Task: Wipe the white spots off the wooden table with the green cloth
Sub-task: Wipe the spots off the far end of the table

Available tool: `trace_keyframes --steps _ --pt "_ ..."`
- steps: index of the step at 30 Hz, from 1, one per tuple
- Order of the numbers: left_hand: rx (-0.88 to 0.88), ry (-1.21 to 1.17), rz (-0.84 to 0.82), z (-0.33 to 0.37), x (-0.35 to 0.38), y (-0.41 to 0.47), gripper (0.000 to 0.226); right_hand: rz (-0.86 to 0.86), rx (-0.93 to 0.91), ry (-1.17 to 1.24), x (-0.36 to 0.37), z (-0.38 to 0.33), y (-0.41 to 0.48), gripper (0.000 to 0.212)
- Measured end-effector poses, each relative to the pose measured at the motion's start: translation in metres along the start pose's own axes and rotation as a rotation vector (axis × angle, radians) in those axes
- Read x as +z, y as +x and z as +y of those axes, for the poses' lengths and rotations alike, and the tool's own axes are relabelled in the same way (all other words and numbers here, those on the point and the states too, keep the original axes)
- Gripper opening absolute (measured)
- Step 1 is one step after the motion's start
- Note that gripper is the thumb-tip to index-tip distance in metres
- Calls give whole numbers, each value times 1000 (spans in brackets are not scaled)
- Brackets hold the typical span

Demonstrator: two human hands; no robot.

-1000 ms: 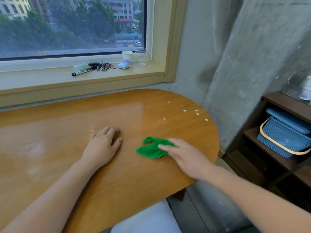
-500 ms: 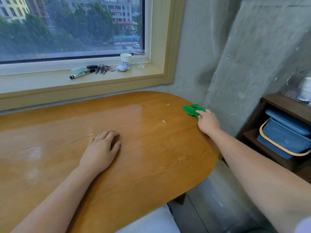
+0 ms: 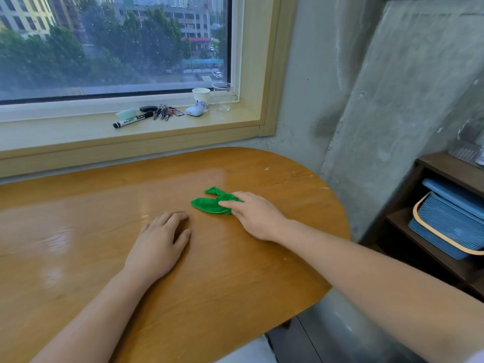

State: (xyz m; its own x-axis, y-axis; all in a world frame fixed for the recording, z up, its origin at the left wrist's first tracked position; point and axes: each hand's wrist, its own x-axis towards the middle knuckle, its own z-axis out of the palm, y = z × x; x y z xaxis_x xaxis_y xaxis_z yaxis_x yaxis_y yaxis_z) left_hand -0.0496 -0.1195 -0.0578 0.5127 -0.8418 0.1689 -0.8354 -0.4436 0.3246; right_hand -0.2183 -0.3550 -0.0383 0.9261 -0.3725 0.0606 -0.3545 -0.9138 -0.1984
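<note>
Since half a second ago my right hand (image 3: 258,217) has pulled the green cloth (image 3: 213,203) back from the far right edge of the wooden table (image 3: 235,271) toward the middle. Now the cloth lies crumpled on the table, just in front of my fingertips and a little beyond my left hand (image 3: 157,247). My right hand rests on the near end of the cloth with the fingers stretched forward and pressing it flat to the wood; it is not closed around it, only holding it down. My left hand is spread open, palm down on the table, holding nothing, and it has not moved.

I judge the task as mostly done but not finished. The group of white spots near the right edge, where I wiped, looks almost gone. Still I see some small white marks left: one spot (image 3: 267,168) toward the far side of the table, a faint one (image 3: 311,176) to the right of it, and another small mark (image 3: 325,188) close to the right rim. They are tiny, so I cannot say if they are wet or dry. The wood where the cloth passed looks shiny.

What remains, I think, is to push the cloth out again over these last marks.
</note>
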Motion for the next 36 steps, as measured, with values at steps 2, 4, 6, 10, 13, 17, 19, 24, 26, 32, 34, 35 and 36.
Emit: trace_keyframes --steps 2,4,6,10,13,17,19,24,26,32,34,35,36 --pt "-4 -7 -7 -1 0 1 45 7 52 -23 -8 26 8 45" --pt "-3 -14 -10 -2 1 1 46 40 162 -25 -16 61 17 46" --pt "0 -20 -3 -3 1 1 46 85 280 -16 -22 99 22 46" --pt "-6 -30 -5 -4 2 1 45 208 517 27 -27 178 19 45" --pt "-5 -30 0 -4 3 1 45 262 654 38 -25 203 25 47" --pt "-2 -36 6 -5 3 1 44 306 791 -6 -22 185 52 57" --pt "-2 -35 7 -5 3 1 45 288 832 -6 -21 166 69 57" --pt "-1 -34 10 -6 4 1 45 163 566 -6 -9 94 114 58" --pt "0 -36 12 -7 5 2 44 137 418 -28 3 62 127 54" --pt "-1 -45 27 -8 6 5 40 37 37 -19 18 -8 138 46" --pt "0 -50 28 -8 6 6 40 -25 -35 18 12 -6 136 45" --pt "1 -51 26 -8 6 6 40 -44 -53 28 8 0 136 45" --pt "1 -51 23 -9 6 5 40 -55 -57 32 4 8 135 44"
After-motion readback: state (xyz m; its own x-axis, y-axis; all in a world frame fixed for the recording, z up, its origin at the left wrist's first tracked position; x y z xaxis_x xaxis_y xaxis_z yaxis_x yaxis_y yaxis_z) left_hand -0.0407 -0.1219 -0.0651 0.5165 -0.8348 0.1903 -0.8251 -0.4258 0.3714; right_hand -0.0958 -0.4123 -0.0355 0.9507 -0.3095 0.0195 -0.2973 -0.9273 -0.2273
